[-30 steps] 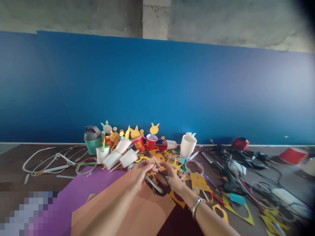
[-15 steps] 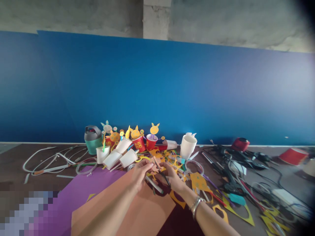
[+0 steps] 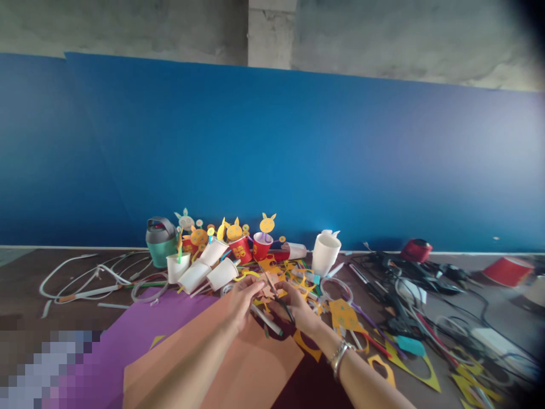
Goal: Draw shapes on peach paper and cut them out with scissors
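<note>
My left hand (image 3: 246, 298) pinches a small piece of salmon-coloured paper (image 3: 268, 291) between thumb and fingers. In my right hand (image 3: 297, 307) is a pair of scissors (image 3: 288, 312) with dark handles, the blades pointing up and left at the paper piece. Both hands are close together over the near side of the scraps. Beneath my forearms lies a large salmon-coloured sheet (image 3: 238, 363), partly on top of a purple sheet (image 3: 114, 346). A whitish marker (image 3: 267, 320) lies just below the hands. The fingers hide part of the cut piece.
Several paper cups, some with yellow animal faces (image 3: 267, 225), stand or lie behind the hands. A white cup (image 3: 326, 255) stands right of them. Yellow scraps (image 3: 344, 314), black cables (image 3: 421, 278) and a red speaker-like object (image 3: 416, 250) lie rightward. A green-grey container (image 3: 160, 243) stands left.
The scissor blades have shifted very slightly up and left at the paper. Both hands stay in nearly the same place, and their holds are the same.
</note>
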A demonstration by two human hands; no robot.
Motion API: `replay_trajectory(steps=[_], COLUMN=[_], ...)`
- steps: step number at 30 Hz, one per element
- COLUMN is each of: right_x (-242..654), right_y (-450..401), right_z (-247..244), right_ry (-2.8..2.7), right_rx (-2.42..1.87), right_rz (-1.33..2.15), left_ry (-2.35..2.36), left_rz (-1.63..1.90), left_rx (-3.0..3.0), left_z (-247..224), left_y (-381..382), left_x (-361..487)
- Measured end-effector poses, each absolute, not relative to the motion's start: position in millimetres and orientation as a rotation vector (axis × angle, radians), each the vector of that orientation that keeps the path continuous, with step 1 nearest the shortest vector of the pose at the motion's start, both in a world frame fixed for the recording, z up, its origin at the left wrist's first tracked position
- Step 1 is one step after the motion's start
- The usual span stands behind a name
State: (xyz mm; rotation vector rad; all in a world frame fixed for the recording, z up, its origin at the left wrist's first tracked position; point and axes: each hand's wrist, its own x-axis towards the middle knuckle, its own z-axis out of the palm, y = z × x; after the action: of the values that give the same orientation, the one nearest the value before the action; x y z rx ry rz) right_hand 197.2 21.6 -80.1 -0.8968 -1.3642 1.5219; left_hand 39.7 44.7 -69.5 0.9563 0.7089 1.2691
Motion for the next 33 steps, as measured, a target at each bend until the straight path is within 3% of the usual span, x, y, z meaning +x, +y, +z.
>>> replay_trajectory(steps=[33], right_x=[197.4], right_y=[21.2], right_z=[-77.8], right_ry=[-1.375], right_rx=[-0.946], right_rz=[1.508], left_ry=[0.821], left_rz=[1.263], left_rx=[1.044], left_z=[-71.1], left_y=[46.6], left_x=[37.3])
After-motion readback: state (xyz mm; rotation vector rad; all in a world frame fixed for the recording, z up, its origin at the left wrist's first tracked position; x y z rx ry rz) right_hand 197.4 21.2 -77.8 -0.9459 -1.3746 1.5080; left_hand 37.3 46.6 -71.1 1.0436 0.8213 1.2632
